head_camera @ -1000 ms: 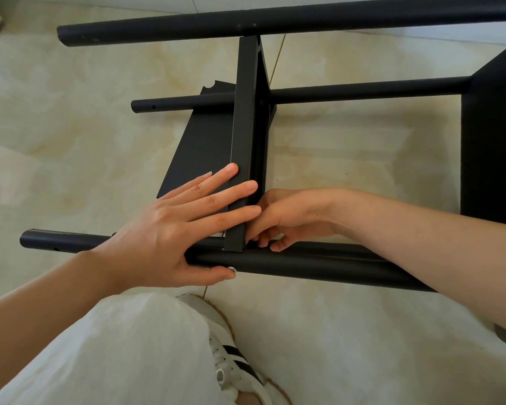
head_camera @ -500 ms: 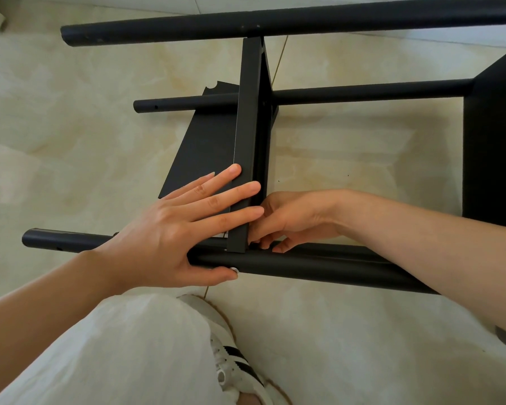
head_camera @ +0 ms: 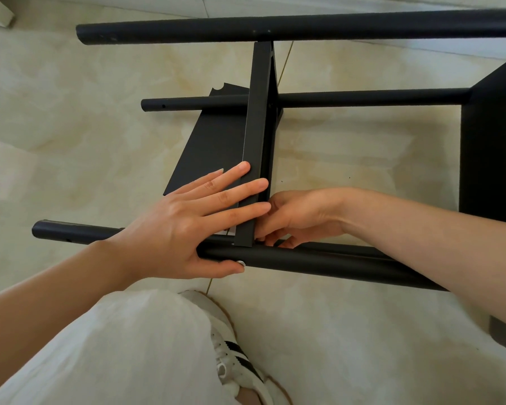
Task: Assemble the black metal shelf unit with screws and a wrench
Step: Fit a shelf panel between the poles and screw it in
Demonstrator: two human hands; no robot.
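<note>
The black shelf unit lies on its side on the floor. A shelf panel [head_camera: 257, 135] stands on edge between the far pole [head_camera: 304, 27] and the near pole [head_camera: 319, 260]. My left hand [head_camera: 181, 226] presses flat with straight fingers on the panel's near end, and its thumb lies along the near pole. My right hand [head_camera: 298, 217] reaches in from the right, its fingers curled at the joint of panel and near pole. They pinch something small there, which the panel hides. No wrench or screw shows.
A middle pole [head_camera: 362, 97] crosses behind the panel. Another black panel [head_camera: 208, 147] lies flat on the tiles under the frame. The unit's end panel [head_camera: 494, 147] stands at the right. My white trouser leg [head_camera: 114, 346] and shoe [head_camera: 234, 352] are just below the near pole.
Both hands stay where they were. Only the right hand's fingers shift slightly at the joint.
</note>
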